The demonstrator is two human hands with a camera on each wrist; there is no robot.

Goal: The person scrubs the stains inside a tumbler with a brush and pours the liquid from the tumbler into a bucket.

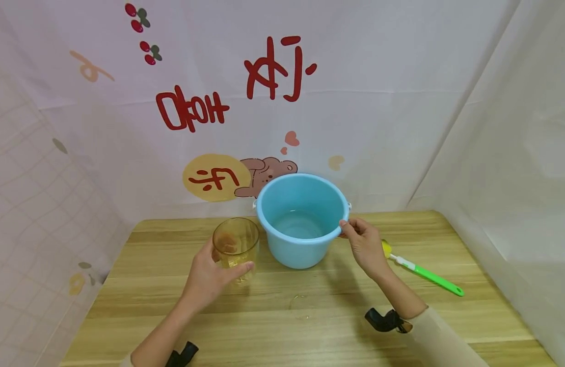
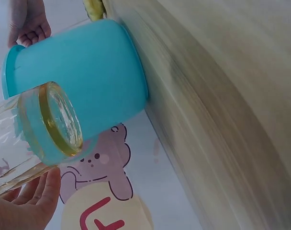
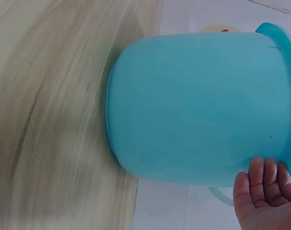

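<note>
Two hands are at work over a pale wooden table [image 1: 319, 336]. The left hand [image 1: 213, 278] holds a clear amber-tinted drinking glass [image 1: 241, 244], its thumb across the near side and its fingers curled around the far side. The glass is roughly upright, with a round open rim and a darker amber band near its thick base, which is raised off the tabletop; whether any liquid is inside cannot be told. Just to its right, near the table's back edge, stands a round light-blue plastic bucket [image 1: 298, 255], smooth-walled and narrowing downward, with a thick rolled rim, small white fittings at its sides and shallow clear liquid inside. The right hand [image 1: 367, 247] pinches that rim, thumb above, fingers bent against the outer wall. Beyond this hand lies a green-and-white-handled brush with a yellow head [image 1: 424, 273].
</note>
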